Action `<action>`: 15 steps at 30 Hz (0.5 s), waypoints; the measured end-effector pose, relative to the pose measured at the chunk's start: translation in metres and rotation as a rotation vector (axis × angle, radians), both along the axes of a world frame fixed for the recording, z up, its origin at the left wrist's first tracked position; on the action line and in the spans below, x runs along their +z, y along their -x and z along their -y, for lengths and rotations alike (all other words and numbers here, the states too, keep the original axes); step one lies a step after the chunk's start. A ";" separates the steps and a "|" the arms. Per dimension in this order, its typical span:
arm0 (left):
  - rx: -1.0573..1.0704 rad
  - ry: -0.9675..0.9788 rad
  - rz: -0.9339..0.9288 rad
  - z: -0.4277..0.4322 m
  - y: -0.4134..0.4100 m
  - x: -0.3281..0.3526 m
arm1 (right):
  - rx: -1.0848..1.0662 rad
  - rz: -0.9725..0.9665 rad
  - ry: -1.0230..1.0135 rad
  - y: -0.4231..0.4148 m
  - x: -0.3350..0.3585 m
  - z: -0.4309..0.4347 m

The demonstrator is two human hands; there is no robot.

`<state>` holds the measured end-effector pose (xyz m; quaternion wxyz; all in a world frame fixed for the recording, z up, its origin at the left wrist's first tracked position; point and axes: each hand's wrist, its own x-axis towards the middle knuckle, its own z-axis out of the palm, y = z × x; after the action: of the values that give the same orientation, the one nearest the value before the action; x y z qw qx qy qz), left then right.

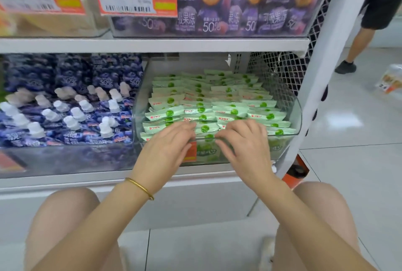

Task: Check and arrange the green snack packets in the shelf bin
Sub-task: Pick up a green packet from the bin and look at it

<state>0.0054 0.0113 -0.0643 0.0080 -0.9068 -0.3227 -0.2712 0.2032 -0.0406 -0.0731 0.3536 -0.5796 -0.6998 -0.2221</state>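
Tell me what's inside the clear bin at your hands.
Green packets lying flat in overlapping rows fill the clear bin. The left hand and right hand cover part of the front row; anything beneath the top layer is hidden.

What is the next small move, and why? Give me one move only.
Probably nudge the front-row green packets back and level, using the left hand and right hand together. Both hands rest on that row just behind the bin's clear front wall, and those packets lie slightly askew, while the rows behind look fairly even.
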 end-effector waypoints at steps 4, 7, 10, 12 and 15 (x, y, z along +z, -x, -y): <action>0.010 -0.035 0.015 -0.002 -0.001 -0.003 | 0.070 -0.131 0.025 0.000 -0.010 -0.005; 0.027 -0.028 0.037 -0.001 -0.003 -0.003 | 0.102 -0.196 0.010 0.001 -0.011 -0.007; 0.036 -0.024 0.048 0.001 -0.004 -0.003 | 0.134 -0.220 0.007 0.000 -0.010 -0.009; 0.037 -0.027 0.052 0.000 -0.005 -0.001 | 0.143 -0.236 0.010 0.000 -0.008 -0.009; 0.040 -0.040 0.065 0.001 -0.007 0.006 | 0.159 -0.268 0.012 -0.001 0.001 -0.007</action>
<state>0.0125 0.0099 -0.0579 0.0212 -0.8904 -0.3356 -0.3068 0.2039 -0.0336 -0.0717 0.4567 -0.5491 -0.6913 -0.1101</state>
